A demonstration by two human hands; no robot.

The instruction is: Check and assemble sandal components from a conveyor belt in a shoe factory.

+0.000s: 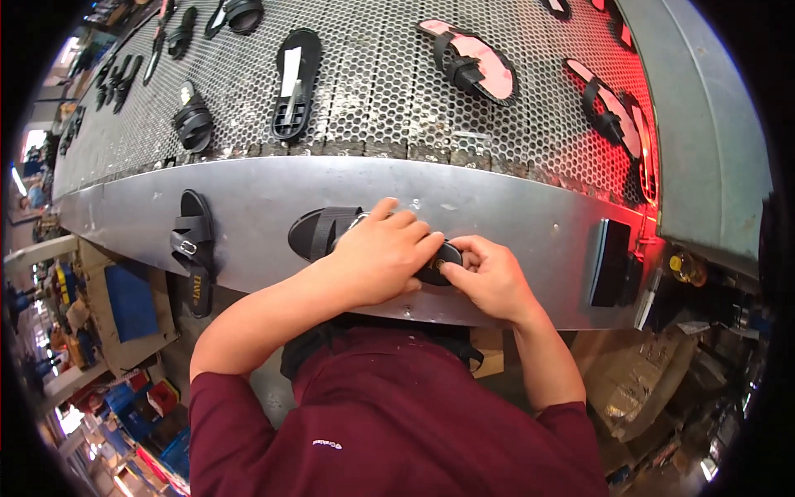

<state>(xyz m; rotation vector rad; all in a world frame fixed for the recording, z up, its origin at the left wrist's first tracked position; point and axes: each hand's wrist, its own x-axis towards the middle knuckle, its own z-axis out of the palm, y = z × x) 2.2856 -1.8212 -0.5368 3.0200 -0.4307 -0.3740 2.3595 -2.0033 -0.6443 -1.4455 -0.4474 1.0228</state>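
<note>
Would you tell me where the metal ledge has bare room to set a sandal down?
Ledge is bare between right hand and black block, and between the second sandal and the held sandal. Crowded under left hand.

A bare metal ledge (513, 217) runs along the near edge of a perforated conveyor belt (381, 83). On the ledge lie a black sandal (319, 232) near the middle, another black sandal (193, 248) hanging over the near edge toward the left end, and a black block (609, 262) toward the right end. The belt carries scattered black sandals and soles (296, 83), and pink-lined sandals (472, 62) toward its right end.
</note>
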